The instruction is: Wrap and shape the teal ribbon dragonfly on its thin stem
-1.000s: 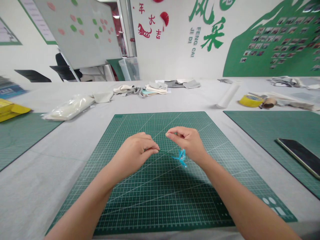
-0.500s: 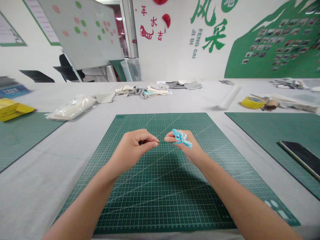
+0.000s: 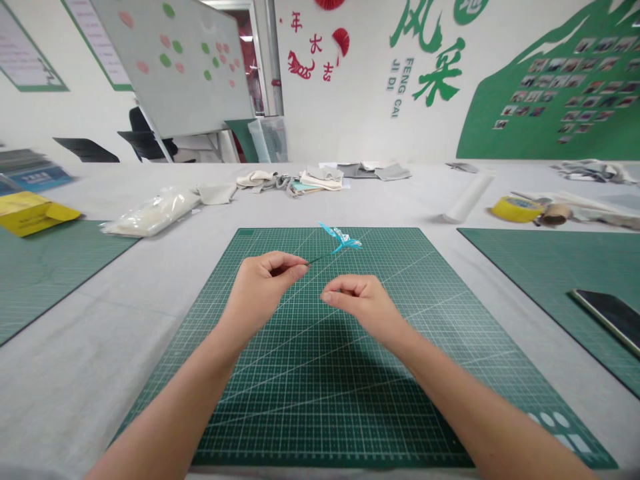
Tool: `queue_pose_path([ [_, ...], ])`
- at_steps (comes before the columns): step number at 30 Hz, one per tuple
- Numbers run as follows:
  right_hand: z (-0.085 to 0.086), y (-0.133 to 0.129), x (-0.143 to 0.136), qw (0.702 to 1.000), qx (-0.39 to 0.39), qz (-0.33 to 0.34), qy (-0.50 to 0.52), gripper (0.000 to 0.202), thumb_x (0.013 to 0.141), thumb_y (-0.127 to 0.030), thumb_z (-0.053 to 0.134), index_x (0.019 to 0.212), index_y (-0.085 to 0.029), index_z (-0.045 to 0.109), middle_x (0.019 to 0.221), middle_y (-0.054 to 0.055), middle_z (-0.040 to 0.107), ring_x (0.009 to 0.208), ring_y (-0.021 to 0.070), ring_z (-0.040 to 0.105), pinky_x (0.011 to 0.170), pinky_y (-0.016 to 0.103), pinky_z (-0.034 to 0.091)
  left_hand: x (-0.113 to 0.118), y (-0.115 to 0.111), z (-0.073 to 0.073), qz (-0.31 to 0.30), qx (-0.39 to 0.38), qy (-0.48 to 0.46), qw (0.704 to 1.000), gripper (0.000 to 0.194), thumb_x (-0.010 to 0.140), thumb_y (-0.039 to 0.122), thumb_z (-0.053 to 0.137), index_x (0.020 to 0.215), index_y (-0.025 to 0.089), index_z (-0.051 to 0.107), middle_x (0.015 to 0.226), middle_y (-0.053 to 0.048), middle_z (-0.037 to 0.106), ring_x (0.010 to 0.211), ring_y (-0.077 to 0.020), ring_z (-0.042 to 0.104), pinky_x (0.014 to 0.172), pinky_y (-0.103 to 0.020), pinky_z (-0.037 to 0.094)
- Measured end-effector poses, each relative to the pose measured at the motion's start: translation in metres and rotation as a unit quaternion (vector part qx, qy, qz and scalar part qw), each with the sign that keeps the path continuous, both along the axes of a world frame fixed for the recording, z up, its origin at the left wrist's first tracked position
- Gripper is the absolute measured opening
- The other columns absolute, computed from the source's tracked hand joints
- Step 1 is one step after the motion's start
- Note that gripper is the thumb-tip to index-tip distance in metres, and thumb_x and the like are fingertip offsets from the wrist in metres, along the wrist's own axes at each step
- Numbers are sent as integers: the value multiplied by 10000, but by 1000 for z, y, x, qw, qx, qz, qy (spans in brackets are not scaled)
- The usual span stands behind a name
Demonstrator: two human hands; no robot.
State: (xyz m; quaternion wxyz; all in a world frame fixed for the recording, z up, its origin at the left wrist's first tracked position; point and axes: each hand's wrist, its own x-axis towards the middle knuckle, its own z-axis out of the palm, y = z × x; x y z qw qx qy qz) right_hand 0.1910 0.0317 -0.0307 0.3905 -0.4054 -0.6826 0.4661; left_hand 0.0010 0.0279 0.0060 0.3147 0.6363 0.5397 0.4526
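L grip [image 3: 263, 277] pinched tight, thumb + index on the end of a thin dk-green stem [image 3: 320, 259]; stem runs out fwd & to the R of it. Blue beaded flower [image 3: 346, 244] at the stem's far tip, i.e. beyond L grip & off to its R, w/ pale beads in the middle, seen against far end of the green cutting mat [image 3: 300, 400]. R grip [image 3: 363, 297] is just R of L grip, a bit nearer the body; thumb & index tips together, nothing visible btwn them, no contact w/ stem or flower. Both grips above the mat, which lies on the grey-covered surface [image 3: 165, 300].

Well R of R grip: phone [image 3: 607, 317] on a 2nd mat [image 3: 540, 267]; further fwd, yellow tape roll [image 3: 515, 209] w/ cardboard tube [image 3: 556, 214] beside it. Fwd-L of L grip: clear plastic pkg [image 3: 153, 212], then yellow packet [image 3: 37, 212] farther L. Straight beyond both grips: fabric pcs [image 3: 320, 179], well apart.
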Motion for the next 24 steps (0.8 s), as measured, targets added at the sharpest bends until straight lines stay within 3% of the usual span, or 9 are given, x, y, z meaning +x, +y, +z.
queue_pose_path([
  [13, 8, -15, -4, 997, 73, 8, -24, 158, 846, -249, 613, 715, -180, 669, 600, -33, 551, 547, 89, 433, 532, 232, 340, -1, 1, -3, 17, 10, 49, 999, 146, 801, 283, 651, 852, 183, 744, 832, -37, 742, 791, -195, 659, 713, -324, 490],
  [19, 11, -19, -4, 990, 128, 8, -59, 164, 870, -214, 587, 728, -185, 665, 610, -39, 579, 564, 85, 475, 551, 224, 357, 1, -1, -7, 23, 62, 124, 990, 118, 830, 256, 633, 835, 209, 741, 806, -9, 716, 773, -169, 641, 707, -311, 466],
  [24, 11, -22, -4, 984, 161, -1, -74, 162, 880, -189, 571, 757, -188, 676, 639, -37, 612, 577, 84, 507, 569, 219, 378, 4, -3, -12, 34, 141, 224, 964, 131, 863, 219, 601, 854, 200, 731, 767, -8, 678, 759, -163, 614, 710, -311, 450],
])
